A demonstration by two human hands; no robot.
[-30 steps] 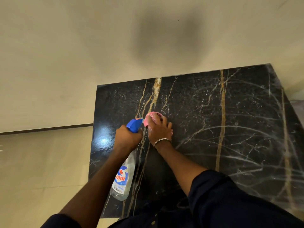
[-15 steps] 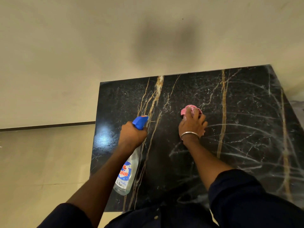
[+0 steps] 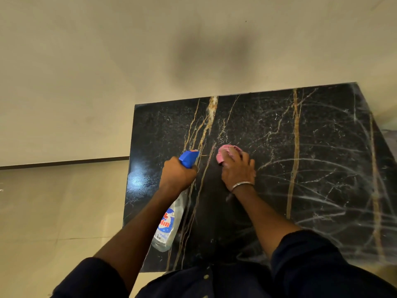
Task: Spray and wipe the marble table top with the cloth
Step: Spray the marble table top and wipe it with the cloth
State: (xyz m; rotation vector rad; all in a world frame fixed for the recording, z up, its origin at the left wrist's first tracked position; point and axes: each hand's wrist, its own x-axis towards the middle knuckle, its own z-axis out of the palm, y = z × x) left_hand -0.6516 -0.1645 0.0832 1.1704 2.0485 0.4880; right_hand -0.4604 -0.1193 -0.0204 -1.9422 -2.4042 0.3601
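The black marble table top (image 3: 322, 147) with gold and white veins fills the right half of the head view. My right hand (image 3: 237, 168), with a metal bangle on the wrist, presses a bunched pink cloth (image 3: 223, 154) onto the marble near the middle. My left hand (image 3: 177, 172) grips the neck of a clear spray bottle (image 3: 169, 224) with a blue trigger head, held above the table's left part, nozzle pointing away from me. Wet streaks arc over the right side of the marble.
A cream wall (image 3: 107, 61) stands right behind the table's far edge. Beige floor tiles (image 3: 53, 211) lie to the left, past the table's left edge. My dark sleeves and shirt cover the near edge.
My right hand slid the cloth right across the marble, then back left toward the bottle. The left hand and bottle stayed almost in place.
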